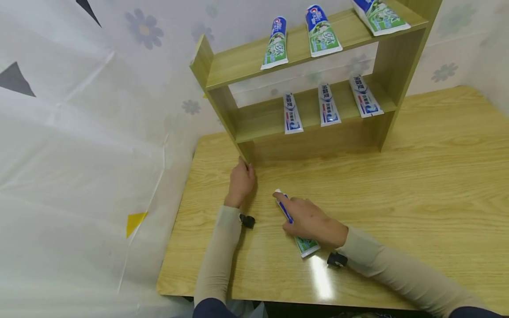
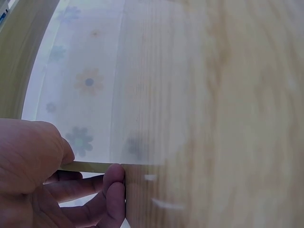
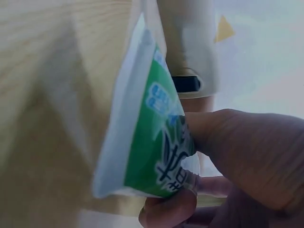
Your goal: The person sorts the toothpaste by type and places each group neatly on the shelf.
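Observation:
My right hand [image 1: 312,221] grips a toothpaste tube [image 1: 307,248] above the front part of the table. The tube's white cap end points away from me, with its flat green and white end towards me. In the right wrist view, thumb and fingers pinch the sides of the green tube [image 3: 147,137]. At the lower left corner of a wooden shelf [image 1: 306,143], my left hand [image 1: 241,182] holds the side panel's edge. The left wrist view has the thumb on one side of that panel edge [image 2: 88,166] and curled fingers on the other.
Three blue and green toothpaste tubes [image 1: 324,37] lie on the upper shelf board. Three white and blue tubes [image 1: 328,106] lie on the lower one. The wooden table [image 1: 445,190] reaches right; a white sheeted wall [image 1: 87,185] borders its left side.

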The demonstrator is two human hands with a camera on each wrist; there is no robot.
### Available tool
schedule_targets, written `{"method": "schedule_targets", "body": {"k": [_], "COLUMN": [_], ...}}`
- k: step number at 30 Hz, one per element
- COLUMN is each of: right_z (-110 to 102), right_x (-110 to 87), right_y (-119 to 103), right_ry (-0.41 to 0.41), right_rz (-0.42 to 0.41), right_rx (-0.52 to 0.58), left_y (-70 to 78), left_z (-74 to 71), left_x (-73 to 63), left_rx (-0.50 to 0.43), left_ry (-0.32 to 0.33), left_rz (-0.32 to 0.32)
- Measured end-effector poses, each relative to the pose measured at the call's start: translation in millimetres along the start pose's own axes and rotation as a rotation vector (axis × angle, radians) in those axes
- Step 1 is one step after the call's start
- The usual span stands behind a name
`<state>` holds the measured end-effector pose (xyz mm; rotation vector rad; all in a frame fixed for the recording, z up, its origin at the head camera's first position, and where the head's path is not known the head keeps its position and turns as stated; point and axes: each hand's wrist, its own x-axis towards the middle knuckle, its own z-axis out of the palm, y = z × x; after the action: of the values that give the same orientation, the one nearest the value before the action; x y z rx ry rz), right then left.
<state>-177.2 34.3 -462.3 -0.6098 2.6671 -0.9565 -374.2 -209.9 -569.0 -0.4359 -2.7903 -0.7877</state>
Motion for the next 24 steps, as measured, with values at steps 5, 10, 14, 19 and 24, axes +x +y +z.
{"method": "schedule_targets", "body": {"k": [5,10,14,19,24], "right_z": [-30,-77,-109,-140,-165], "right_x": [-2.0,2.7,8.7,17.3,28.6], "right_y": [-15,-44,-68,-92,-113], "right_ry": [-0.022,0.047,0.153,0.239,0.256], "right_rz": [-0.04,-0.127,-0.19,-0.252,-0.242], "right_rx": [-0.023,-0.034,-0.111,-0.241,-0.282], "left_y": [1.3,-6.4,-9.8,-10.2,-7.8], "left_z": [3.5,9.8,11.9,11.4,9.5], "left_x": [-1.5,1.4,1.9,0.9,1.9], "left_rx": [0.023,0.024,0.019,0.024,0.007], "left_ry": [0.06,0.103,0.106,0.121,0.097], "left_rz": [0.028,0.048,0.046,0.057,0.062]}}
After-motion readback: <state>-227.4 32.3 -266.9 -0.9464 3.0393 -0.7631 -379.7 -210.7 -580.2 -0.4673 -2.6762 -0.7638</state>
